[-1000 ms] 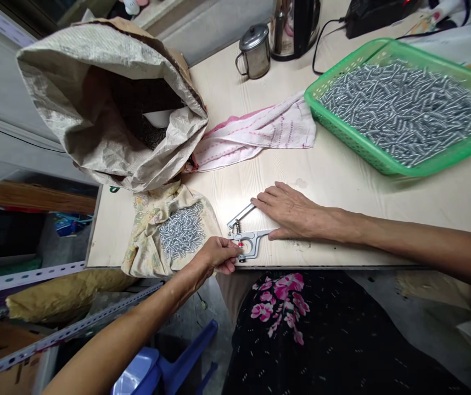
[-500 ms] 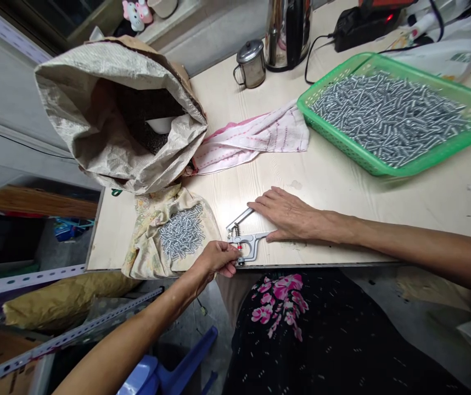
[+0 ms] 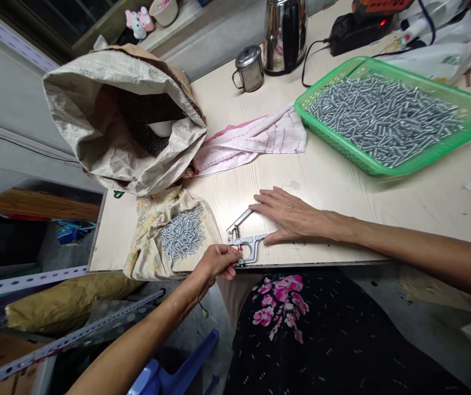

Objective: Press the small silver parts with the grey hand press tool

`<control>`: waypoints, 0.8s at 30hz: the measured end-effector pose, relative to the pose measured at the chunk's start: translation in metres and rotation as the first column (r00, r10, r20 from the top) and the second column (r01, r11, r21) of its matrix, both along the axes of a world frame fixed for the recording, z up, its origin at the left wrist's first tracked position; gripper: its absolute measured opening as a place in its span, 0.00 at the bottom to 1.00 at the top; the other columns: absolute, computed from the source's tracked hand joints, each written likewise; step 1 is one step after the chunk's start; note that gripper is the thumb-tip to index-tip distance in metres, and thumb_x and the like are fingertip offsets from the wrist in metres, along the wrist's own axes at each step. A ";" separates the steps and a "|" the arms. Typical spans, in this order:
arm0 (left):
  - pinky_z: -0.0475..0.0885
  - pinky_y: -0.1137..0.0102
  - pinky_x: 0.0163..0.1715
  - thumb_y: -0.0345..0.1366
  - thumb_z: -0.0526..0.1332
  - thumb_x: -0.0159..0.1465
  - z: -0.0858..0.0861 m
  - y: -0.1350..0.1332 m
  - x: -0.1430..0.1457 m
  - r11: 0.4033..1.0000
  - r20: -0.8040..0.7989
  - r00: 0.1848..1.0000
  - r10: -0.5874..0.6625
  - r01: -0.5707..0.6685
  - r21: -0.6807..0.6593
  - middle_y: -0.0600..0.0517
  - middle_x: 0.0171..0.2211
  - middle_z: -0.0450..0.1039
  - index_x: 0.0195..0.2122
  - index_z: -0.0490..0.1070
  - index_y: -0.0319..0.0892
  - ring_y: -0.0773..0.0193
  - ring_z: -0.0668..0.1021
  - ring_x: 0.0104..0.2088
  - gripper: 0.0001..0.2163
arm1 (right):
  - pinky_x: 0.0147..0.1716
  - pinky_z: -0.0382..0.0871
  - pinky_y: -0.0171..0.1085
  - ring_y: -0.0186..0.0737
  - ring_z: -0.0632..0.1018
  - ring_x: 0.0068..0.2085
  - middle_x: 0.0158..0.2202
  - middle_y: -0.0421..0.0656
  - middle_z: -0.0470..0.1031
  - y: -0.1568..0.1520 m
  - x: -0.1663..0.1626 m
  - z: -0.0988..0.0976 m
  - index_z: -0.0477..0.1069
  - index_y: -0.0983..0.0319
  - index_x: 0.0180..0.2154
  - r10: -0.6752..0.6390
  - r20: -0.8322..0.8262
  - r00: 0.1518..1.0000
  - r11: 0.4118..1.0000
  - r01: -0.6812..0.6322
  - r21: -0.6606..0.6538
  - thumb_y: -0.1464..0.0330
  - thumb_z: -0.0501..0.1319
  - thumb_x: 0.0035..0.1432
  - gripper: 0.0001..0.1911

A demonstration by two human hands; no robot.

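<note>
A pair of silver snap-fastener pliers [image 3: 253,248] lies at the table's front edge, its handles spread apart. It has a spring and a small red part at its jaws. My left hand [image 3: 218,261] is closed in a pinch at the jaws; whatever is between the fingertips is too small to make out. My right hand [image 3: 291,216] is open over the handle ends, fingers spread, with a fingertip near the upper handle and the thumb by the lower one. Left of the pliers, a pile of small silver metal pieces [image 3: 183,233] rests on a patterned cloth [image 3: 147,247].
A green basket [image 3: 342,149] full of silver metal pieces stands at right. At back left is an open woven sack [image 3: 71,104] with a white scoop [image 3: 162,128] inside. A pink-white towel [image 3: 256,137], metal mug [image 3: 250,71] and kettle [image 3: 274,38] are further back.
The fingers of my right hand have spread a little more and the thumb has shifted slightly left. My left hand keeps its pinch at the jaws. The camera view has shifted slightly.
</note>
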State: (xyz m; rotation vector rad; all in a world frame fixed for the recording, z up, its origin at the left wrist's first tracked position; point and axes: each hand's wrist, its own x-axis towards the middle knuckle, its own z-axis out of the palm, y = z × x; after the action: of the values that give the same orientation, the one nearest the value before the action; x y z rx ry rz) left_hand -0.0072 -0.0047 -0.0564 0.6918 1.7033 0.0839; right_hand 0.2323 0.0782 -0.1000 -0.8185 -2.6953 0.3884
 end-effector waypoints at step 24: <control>0.61 0.80 0.11 0.36 0.68 0.58 0.003 -0.003 0.015 0.998 -0.106 0.994 0.013 -0.007 0.058 0.62 0.13 0.63 0.27 0.68 0.38 0.75 0.67 0.11 0.11 | 0.44 0.60 0.46 0.50 0.69 0.46 0.46 0.51 0.72 -0.004 -0.007 0.010 0.66 0.64 0.51 -0.146 0.111 0.983 0.989 0.146 0.010 0.62 0.56 0.66 0.17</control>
State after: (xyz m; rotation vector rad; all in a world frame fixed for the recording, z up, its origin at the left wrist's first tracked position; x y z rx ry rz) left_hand 0.0074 -0.0073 -0.0531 0.7422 1.8120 0.1056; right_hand 0.2257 0.0742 -0.0903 -1.0591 -2.7136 0.3152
